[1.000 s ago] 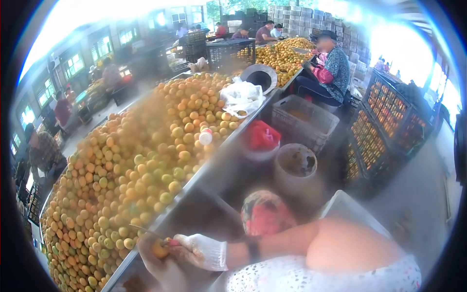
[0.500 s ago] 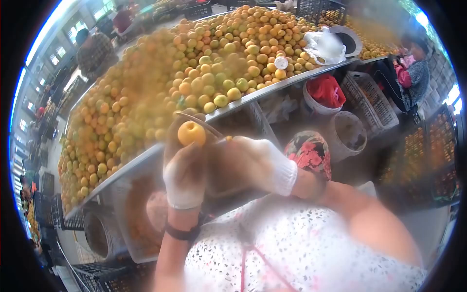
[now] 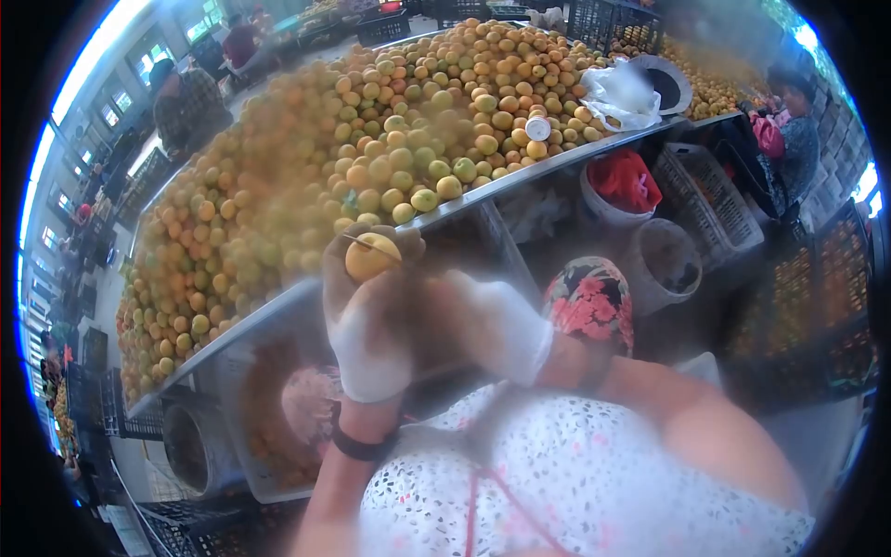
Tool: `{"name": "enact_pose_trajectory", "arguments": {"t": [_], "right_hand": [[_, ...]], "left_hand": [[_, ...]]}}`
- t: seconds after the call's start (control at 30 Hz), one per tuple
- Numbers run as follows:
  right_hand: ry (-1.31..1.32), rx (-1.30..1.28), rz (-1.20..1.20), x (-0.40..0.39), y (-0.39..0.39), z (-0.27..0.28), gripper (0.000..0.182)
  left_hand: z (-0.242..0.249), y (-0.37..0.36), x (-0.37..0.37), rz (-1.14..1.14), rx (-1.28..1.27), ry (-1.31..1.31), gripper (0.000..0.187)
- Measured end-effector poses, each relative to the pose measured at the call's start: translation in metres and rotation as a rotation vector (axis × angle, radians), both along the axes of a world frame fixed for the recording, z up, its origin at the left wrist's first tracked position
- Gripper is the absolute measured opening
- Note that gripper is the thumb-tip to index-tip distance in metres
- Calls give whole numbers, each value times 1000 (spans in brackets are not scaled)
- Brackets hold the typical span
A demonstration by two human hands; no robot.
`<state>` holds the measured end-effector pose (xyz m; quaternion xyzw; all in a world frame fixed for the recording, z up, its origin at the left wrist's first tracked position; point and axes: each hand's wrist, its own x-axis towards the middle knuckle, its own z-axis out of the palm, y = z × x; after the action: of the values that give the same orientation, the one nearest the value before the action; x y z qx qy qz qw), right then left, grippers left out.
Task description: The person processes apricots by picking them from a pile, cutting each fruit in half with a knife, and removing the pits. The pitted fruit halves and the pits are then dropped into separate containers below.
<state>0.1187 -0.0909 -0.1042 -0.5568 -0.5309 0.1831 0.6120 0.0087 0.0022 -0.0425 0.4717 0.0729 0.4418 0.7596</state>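
Note:
My left hand, in a stained white glove, is closed around a yellow-orange apricot. A thin, dark-edged blade, which looks like a knife, lies across the top of the fruit. My right hand, also gloved, is closed close beside the left one, with the knife's handle hidden in it. A smudge on the lens blurs the fingers of both hands. Just beyond them, a large heap of apricots covers a metal-edged table.
Below the table stand a white bucket with red cloth, another bucket, a plastic crate and a tub. A white bag and a round white lid rest on the heap. People sit at left and right.
The knife has moved onto the apricot, its blade now across the fruit's top. My right hand has come closer to my left, and the view has shifted slightly.

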Motion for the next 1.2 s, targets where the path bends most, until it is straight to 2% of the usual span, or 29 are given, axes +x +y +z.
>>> {"name": "enact_pose_trajectory", "arguments": {"t": [0.13,0.17,0.2,0.23,0.27,0.33,0.37,0.5,0.57,0.67,0.8,0.87,0.9,0.93,1.0,1.13,1.2], "right_hand": [[26,-5,48,5,12,-28,23],[-207,-112,-50,7,11,-20,23],[-442,-218,-147,8,12,-17,23],[-439,-221,-147,9,16,-24,23],[-447,-249,-179,10,23,-29,24],[-454,-281,-214,14,25,-36,24],[-475,-269,-225,14,22,-21,25],[-597,-275,-236,19,16,-8,26],[-615,-301,-239,19,16,-11,26],[-610,-326,-241,18,16,-16,25],[-630,-275,-260,17,10,-4,26],[-617,-276,-259,16,6,-7,25],[-603,-281,-250,15,5,-8,25],[-603,-280,-247,14,4,-8,25],[-628,-266,-264,12,4,-7,24],[-445,-174,-241,12,5,6,24],[-413,-216,-249,14,2,12,24]], "left_hand": [[-3,-3,15,15,-65,-20,42],[-9,1,18,14,-67,-17,42],[-19,7,22,-56,-186,4,45],[-27,10,25,-127,-306,28,49],[-31,11,28,-129,-311,31,49],[-38,10,34,-209,-476,5,63],[-42,12,35,-210,-493,48,64],[-40,18,33,-173,-398,118,64],[-46,22,35,27,-345,97,64],[-56,30,28,-15,-248,217,63],[-50,24,24,-161,-311,152,65],[-43,15,25,-68,19,287,66],[-43,13,24,-44,56,294,68],[-44,13,23,-41,56,295,68],[-49,15,21,-167,-213,240,71],[-48,17,26,-172,-271,272,76],[-45,19,21,-256,-237,88,70]]}}
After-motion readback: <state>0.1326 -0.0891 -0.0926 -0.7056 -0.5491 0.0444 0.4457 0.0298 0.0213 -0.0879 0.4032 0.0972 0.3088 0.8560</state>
